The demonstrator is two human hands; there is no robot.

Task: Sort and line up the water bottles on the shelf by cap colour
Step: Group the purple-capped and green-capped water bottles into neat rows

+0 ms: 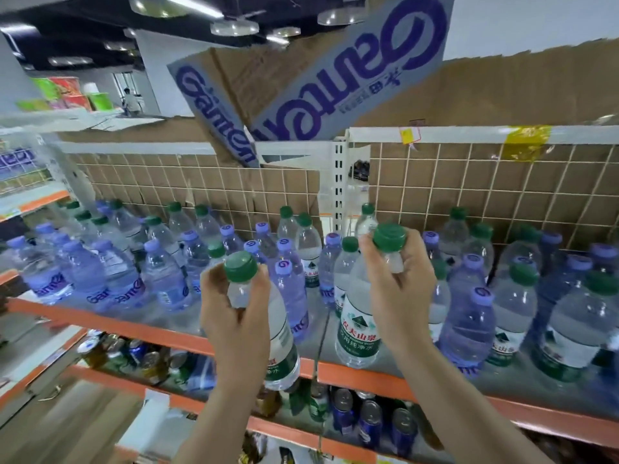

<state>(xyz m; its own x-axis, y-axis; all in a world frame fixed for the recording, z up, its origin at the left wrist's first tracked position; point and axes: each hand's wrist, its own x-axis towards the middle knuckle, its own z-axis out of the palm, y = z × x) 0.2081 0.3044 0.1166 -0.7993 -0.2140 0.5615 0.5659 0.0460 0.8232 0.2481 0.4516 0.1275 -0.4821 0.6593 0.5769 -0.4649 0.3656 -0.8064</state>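
My left hand (234, 306) grips the neck of a green-capped bottle (281, 356) held out in front of the shelf edge. My right hand (398, 283) grips the neck of a second green-capped bottle (358, 333), whose base is at the shelf's front. On the shelf (385, 371) stand several purple-capped bottles (164, 279), mostly at the left, mixed with green-capped ones. More green-capped bottles (512, 316) and purple-capped ones (469, 326) stand mingled at the right.
A wire grid backing (469, 182) with cardboard closes the shelf's rear. A torn cardboard box (301, 78) hangs above. Cans (368, 420) fill the lower shelf beneath the orange rail. A white upright post (340, 182) divides the bays.
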